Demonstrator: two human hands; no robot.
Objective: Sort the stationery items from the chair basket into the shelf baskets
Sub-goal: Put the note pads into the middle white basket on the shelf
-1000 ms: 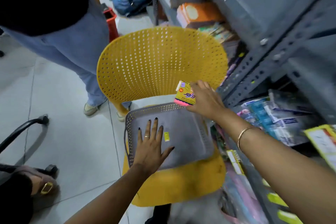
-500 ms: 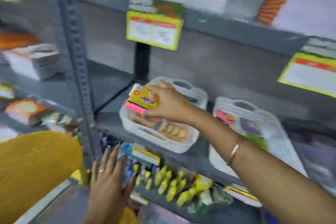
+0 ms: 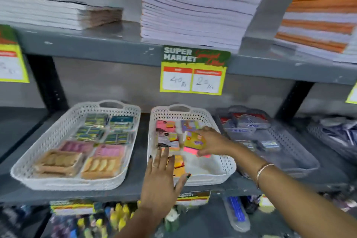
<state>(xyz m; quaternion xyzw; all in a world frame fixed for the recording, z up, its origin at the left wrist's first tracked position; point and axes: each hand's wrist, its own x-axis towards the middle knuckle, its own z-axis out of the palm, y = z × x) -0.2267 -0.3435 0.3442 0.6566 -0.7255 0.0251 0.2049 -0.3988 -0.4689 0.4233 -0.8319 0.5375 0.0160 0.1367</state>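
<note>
— How many baskets on that shelf (image 3: 135,192)?
— Two white ones and a grey basket (image 3: 301,162). My right hand (image 3: 213,142) pinches one yellow-and-pink sticky-note pack (image 3: 194,144) inside the middle white basket (image 3: 222,172).
— Your left?
— My left hand (image 3: 160,177) is spread flat, empty, over that basket's front rim. The left white basket (image 3: 58,180) holds about eight packs.

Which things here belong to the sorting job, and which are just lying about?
Belonging:
- yellow-and-pink sticky-note pack, held by right hand
- middle white perforated plastic basket
- left hand at its front rim

Lying about:
- white paper stacks
- yellow-green supermarket price tag
- grey basket of packets
</note>
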